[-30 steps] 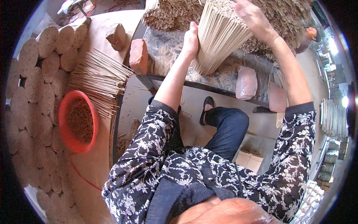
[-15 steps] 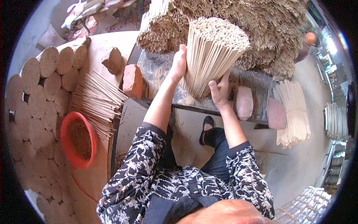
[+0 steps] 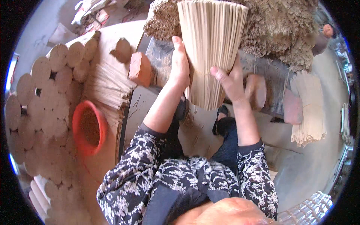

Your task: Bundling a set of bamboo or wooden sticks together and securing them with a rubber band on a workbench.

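Note:
Between my two hands is a thick, fan-shaped bundle of thin pale sticks (image 3: 212,41), held upright above the near edge of the dark bench. The bundle is wider at its top and narrows towards the bottom. My left hand (image 3: 180,65) presses along its left side with the thumb pointing up. Around its lower right side wraps my right hand (image 3: 232,84), its thumb across the front; the other fingers are partly hidden behind the sticks.
Behind the bundle lies a big heap of brownish sticks (image 3: 279,37). Reddish bricks (image 3: 140,69) sit on both sides. To the left are loose sticks (image 3: 108,86), a red bowl (image 3: 103,129) of brown material and stacked round bundles (image 3: 41,69). A pale bundle (image 3: 309,108) leans at right.
Both hands have lifted the bundle and brought it nearer to me, tilting it so that its long side shows instead of its top ends. The whole view has shifted slightly.

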